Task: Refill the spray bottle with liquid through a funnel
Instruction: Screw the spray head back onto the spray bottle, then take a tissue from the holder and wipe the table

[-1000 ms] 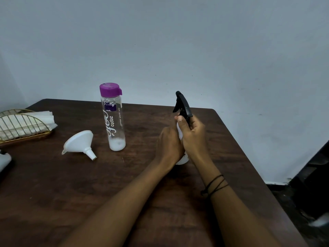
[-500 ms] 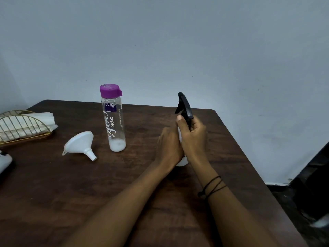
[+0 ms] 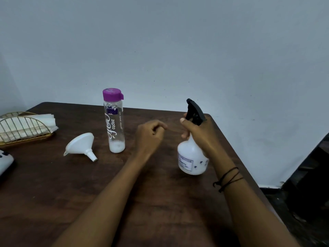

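Observation:
A white spray bottle (image 3: 191,157) with a black trigger head (image 3: 195,111) stands on the dark wooden table (image 3: 160,202), right of centre. My right hand (image 3: 197,129) grips its neck just under the trigger head. My left hand (image 3: 149,136) hovers a little to the bottle's left, holding nothing, fingers loosely curled. A clear tall bottle with a purple cap (image 3: 114,122) stands further left, with a little white liquid at its bottom. A white funnel (image 3: 81,146) lies on its side left of that bottle.
A gold wire holder with white napkins (image 3: 23,128) sits at the table's far left. A white device (image 3: 5,162) pokes in at the left edge. The table's right edge runs close beside the spray bottle, with a dark floor below.
My left hand has let go of the spray bottle's body and moved left. The white body now shows. My right hand keeps its grip near the trigger head.

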